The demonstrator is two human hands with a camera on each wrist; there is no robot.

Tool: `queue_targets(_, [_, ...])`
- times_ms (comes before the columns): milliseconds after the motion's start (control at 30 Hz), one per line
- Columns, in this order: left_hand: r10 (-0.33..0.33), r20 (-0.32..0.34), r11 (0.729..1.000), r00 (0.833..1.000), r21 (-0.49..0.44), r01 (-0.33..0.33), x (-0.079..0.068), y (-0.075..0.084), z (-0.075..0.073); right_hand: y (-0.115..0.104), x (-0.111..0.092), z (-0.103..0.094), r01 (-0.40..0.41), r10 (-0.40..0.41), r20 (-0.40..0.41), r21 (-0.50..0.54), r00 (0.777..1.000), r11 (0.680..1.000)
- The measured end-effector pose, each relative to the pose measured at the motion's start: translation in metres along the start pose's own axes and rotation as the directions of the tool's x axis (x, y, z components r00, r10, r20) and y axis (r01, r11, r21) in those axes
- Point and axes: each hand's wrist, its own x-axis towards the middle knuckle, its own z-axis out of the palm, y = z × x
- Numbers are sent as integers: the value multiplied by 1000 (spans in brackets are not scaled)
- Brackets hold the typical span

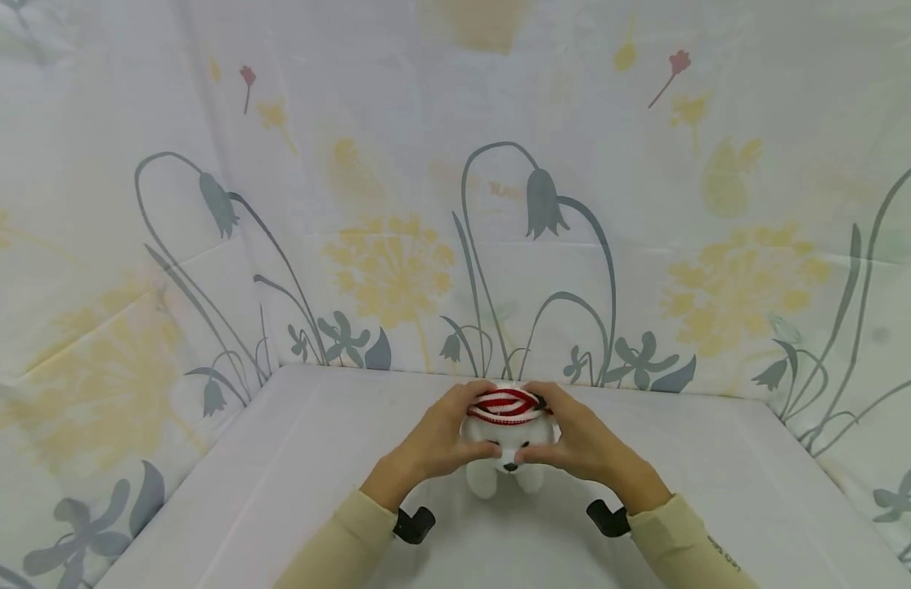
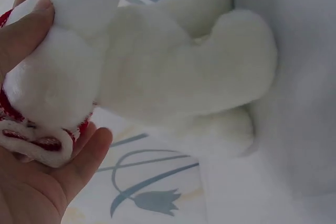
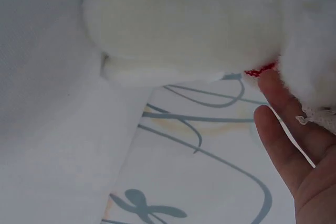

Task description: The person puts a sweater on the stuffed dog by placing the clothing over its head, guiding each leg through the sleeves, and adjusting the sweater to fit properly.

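A white plush animal (image 1: 509,436) with a dark nose stands on the white table, facing me. On its head sits a red-and-white knitted hat (image 1: 505,406). My left hand (image 1: 448,433) grips one side of the head, its thumb across the cheek and its fingers reaching behind the hat. On the other side, my right hand (image 1: 586,435) holds the head in the same way, thumb near the muzzle. The left wrist view shows the plush body and legs (image 2: 231,56) resting on the table. In the right wrist view, fingers (image 3: 281,142) lie beside the furry head.
The white table (image 1: 293,458) spreads out around the toy. Behind it and at both sides hangs a pale curtain (image 1: 397,98) printed with grey and yellow flowers. Black camera mounts (image 1: 414,525) are strapped at both wrists, below the hands.
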Motion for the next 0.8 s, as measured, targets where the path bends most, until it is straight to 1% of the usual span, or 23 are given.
queue_targets(100, [-9, -16, 999, 1000, -44, 9, -1, -3, 5, 2, -2, 2, -2, 2, 17, -12, 1000, 1000])
queue_targets(200, [-13, -23, 995, 1000, -95, 11, -4, -4, 10, 3, -4, 5, 7, -7, 10, -14, 1000, 1000])
queue_targets(267, [-12, -17, 993, 1000, -115, 10, -5, -4, 12, 5, -5, 9, 12, -12, -15, -5, 1000, 1000])
queue_targets(400, [-11, -16, 994, 1000, -113, 9, -7, -6, 15, 5, -9, 16, 11, -7, -81, 38, 997, 999])
queue_targets(500, [-35, -42, 994, 998, -110, 30, -9, -6, 16, 5, -11, 20, 10, -6, -120, 31, 993, 999])
queue_targets(600, [-53, -73, 992, 996, -120, 44, -10, -7, 17, 4, -11, 22, 19, -18, -163, 4, 986, 1000])
queue_targets(700, [-55, -97, 991, 994, -130, 42, -10, -8, 20, 3, -11, 22, 30, -33, -194, -18, 980, 999])
queue_targets(800, [-49, -129, 991, 990, -128, 32, -10, -8, 25, 4, -12, 20, 25, -31, -213, -29, 977, 999])
